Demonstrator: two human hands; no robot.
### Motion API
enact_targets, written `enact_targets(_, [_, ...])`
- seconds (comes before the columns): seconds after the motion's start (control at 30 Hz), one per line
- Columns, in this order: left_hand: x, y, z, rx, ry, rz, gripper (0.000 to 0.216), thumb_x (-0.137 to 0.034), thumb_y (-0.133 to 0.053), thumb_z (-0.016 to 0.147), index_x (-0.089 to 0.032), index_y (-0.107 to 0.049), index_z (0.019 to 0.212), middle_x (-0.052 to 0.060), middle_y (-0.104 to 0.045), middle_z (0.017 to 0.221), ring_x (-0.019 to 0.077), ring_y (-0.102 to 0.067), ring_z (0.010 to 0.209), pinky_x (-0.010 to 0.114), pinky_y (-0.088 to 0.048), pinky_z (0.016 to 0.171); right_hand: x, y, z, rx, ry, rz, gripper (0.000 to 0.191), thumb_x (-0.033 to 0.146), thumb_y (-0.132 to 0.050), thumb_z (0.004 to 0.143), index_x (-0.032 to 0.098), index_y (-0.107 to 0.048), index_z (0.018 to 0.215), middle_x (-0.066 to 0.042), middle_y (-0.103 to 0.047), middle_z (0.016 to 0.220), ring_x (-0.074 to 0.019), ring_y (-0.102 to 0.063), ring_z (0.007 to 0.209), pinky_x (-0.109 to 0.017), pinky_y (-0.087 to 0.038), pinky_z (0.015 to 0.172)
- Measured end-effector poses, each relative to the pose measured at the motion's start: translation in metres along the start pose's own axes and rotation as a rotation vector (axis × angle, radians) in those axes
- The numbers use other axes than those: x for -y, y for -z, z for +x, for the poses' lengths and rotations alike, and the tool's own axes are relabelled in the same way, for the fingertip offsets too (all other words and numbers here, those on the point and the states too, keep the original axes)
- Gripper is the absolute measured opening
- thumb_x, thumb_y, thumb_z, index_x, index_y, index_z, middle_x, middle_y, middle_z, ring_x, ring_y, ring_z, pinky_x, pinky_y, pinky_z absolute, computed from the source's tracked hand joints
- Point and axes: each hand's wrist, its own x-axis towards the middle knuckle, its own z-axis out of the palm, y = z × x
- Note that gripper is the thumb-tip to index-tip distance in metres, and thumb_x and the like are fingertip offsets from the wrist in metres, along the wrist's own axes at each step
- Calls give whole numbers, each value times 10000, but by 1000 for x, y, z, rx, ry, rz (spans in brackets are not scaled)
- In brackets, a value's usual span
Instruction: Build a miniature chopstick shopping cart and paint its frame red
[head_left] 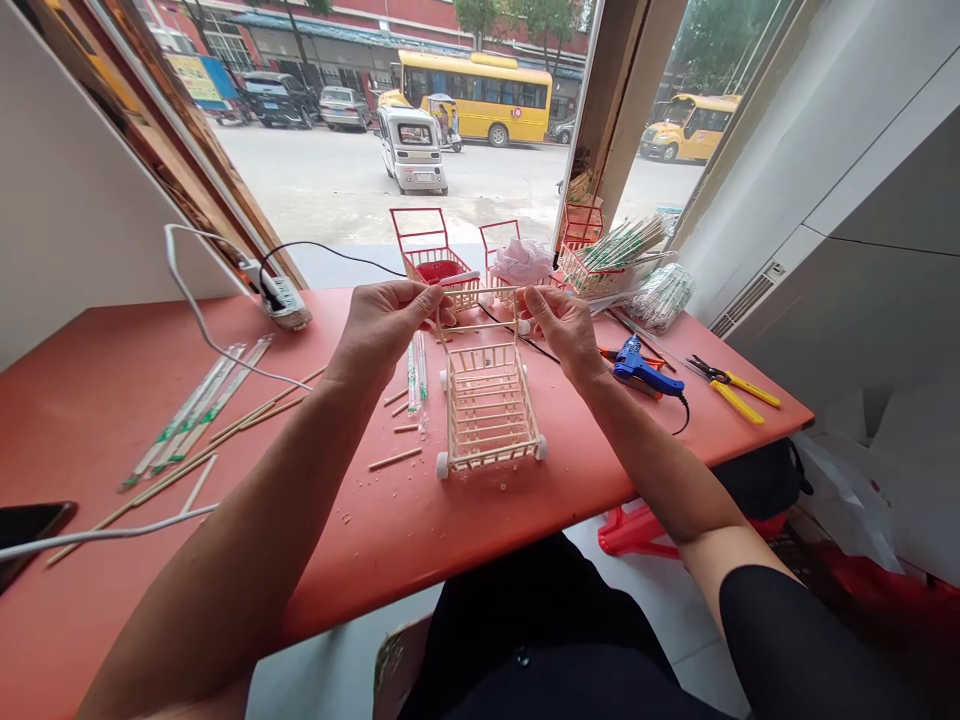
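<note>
A small cart made of thin wooden sticks (491,440) stands in front of me with white wheels at its corners. Its raised handle frame tilts away at the far end. My left hand (386,325) pinches the left end of the handle's top crossbar, thumb against fingers. At the right end of that same bar, my right hand (566,328) is closed with thumb and forefinger together. The fingertips partly cover both corners of the handle. Short cut stick pieces (395,458) and crumbs lie left of the cart.
Wrapped chopsticks (199,410), long sticks (247,415) and a power strip (281,300) with cables lie left. Red-trimmed carts (420,228) stand behind. On the right are a blue glue gun (645,368), yellow-handled pliers (735,390) and chopstick bundles (660,297). A phone (34,530) is at far left.
</note>
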Motion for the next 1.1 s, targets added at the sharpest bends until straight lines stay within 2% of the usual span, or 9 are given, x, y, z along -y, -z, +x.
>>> enact_targets(0.13, [2,0,1,-3,-12,-10,290,-405,-793,906,-190,-765,713,83,-768,713,163,-692,670,302,-567,666,3,-2,3,-3,-11,-34,718,914,-720,762,207,-808,852,-48,-769,855,-154,-674,779,-282,-551,676])
enact_targets(0.4, [1,0,2,0,26,2,281,-347,-783,953,-188,-783,721,84,-774,712,152,-702,657,313,-556,695,7,-8,9,13,3,-29,681,901,-766,728,223,-786,786,-42,-782,819,-160,-703,786,-348,-617,851])
enact_targets(0.6, [-1,-1,1,-3,37,15,251,-341,-783,957,-188,-814,761,93,-817,797,152,-718,682,313,-568,703,5,-12,10,12,49,21,600,816,-809,785,217,-779,761,-27,-752,744,-144,-673,715,-342,-612,799])
enact_targets(0.73, [-1,4,0,19,25,7,353,-491,-801,933,-186,-800,756,107,-820,830,171,-732,716,308,-573,684,5,-9,10,3,27,6,640,844,-781,786,205,-808,802,-44,-767,777,-153,-690,732,-326,-596,745])
enact_targets(0.87, [6,17,-6,17,45,3,443,-625,-842,846,-184,-818,816,125,-819,879,188,-742,772,286,-567,659,6,4,3,15,-2,-69,653,848,-750,809,204,-833,878,-49,-776,837,-153,-678,745,-292,-539,659])
enact_targets(0.97, [11,25,-13,5,64,0,426,-599,-905,763,-187,-838,850,117,-819,877,183,-729,778,279,-571,672,5,13,-4,15,-9,-94,618,806,-810,782,200,-841,897,-32,-768,815,-138,-644,716,-285,-514,669])
enact_targets(1.1, [11,26,-18,18,63,35,345,-516,-935,726,-194,-850,816,96,-809,815,176,-694,720,292,-564,657,1,15,-10,6,-5,-111,603,791,-836,763,199,-839,880,-19,-754,769,-136,-628,697,-294,-511,704])
